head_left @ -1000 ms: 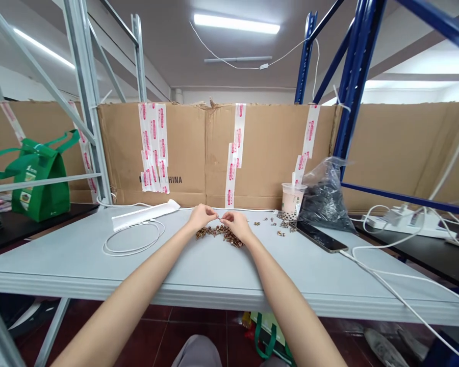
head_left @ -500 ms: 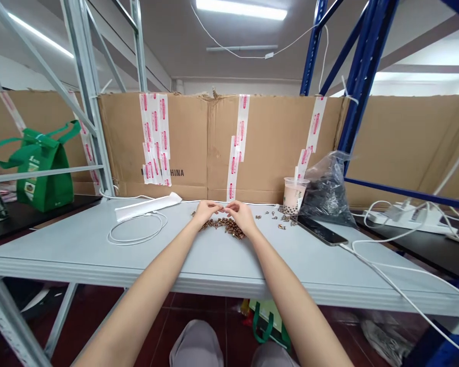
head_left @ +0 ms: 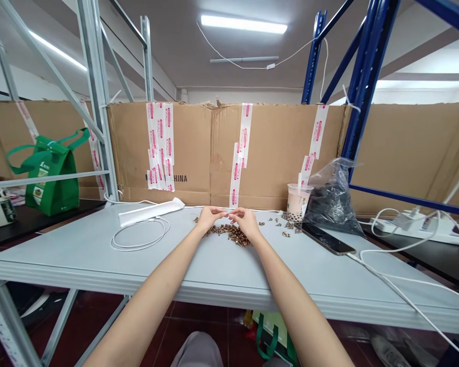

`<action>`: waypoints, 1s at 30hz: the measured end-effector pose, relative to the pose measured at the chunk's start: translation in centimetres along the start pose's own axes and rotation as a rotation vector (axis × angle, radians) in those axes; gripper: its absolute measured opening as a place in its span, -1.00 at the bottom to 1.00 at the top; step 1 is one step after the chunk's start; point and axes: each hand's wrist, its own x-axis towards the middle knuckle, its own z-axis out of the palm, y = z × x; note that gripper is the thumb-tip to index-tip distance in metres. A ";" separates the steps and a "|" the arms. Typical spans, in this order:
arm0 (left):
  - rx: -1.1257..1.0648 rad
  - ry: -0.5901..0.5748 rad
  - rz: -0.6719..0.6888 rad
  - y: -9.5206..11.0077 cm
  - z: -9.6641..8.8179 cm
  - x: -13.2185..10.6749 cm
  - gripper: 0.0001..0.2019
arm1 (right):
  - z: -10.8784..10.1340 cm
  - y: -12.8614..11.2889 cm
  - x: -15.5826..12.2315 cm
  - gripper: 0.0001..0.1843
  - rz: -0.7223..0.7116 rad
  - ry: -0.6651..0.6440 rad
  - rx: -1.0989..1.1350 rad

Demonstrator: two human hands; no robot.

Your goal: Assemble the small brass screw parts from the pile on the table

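My left hand (head_left: 211,219) and my right hand (head_left: 247,223) hover just above the far side of a loose pile of small copper-coloured screws (head_left: 229,235), which lies on the pale grey table (head_left: 214,267). The fingertips of the two hands nearly meet above the pile. Anything small between them is too tiny to make out. A scatter of similar screws (head_left: 279,224) lies to the right, towards the far edge.
On the table stand a milk tea cup (head_left: 299,202) and a black-filled plastic bag (head_left: 332,201). A phone (head_left: 327,239), a coiled white cable (head_left: 139,235) and a white folded strip (head_left: 151,212) also lie there. Cardboard walls the far side, with steel shelving uprights at both sides.
My hands have drawn slightly apart at the fingertips over the pile. The whole view has shifted a little as my head moved.
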 end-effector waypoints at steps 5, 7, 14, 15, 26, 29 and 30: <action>-0.025 0.042 0.008 0.5 0.2 -0.3 -0.68 | 0.1 -0.1 0.1 -0.82 0.079 0.011 0.086; 0.043 0.033 0.045 0.8 0.3 -0.4 -0.72 | 0.1 0.1 0.2 -0.79 0.084 -0.001 0.128; 0.466 0.055 0.168 1.4 0.3 -0.6 -0.83 | -0.6 1.0 0.3 -0.73 0.126 -0.077 0.090; 0.495 0.046 0.171 1.4 0.3 -0.7 -0.84 | -0.7 1.0 0.3 -0.73 0.137 -0.089 0.075; 0.253 -0.039 0.164 1.1 0.7 -0.7 -0.70 | -0.4 0.7 0.6 -0.72 0.054 -0.015 0.129; 0.226 -0.058 0.169 1.2 0.7 -0.8 -0.75 | -0.5 0.5 0.5 -0.72 0.037 -0.003 0.111; 0.241 -0.057 0.170 1.3 0.7 -0.8 -0.76 | -0.6 0.5 0.4 -0.72 0.031 -0.009 0.099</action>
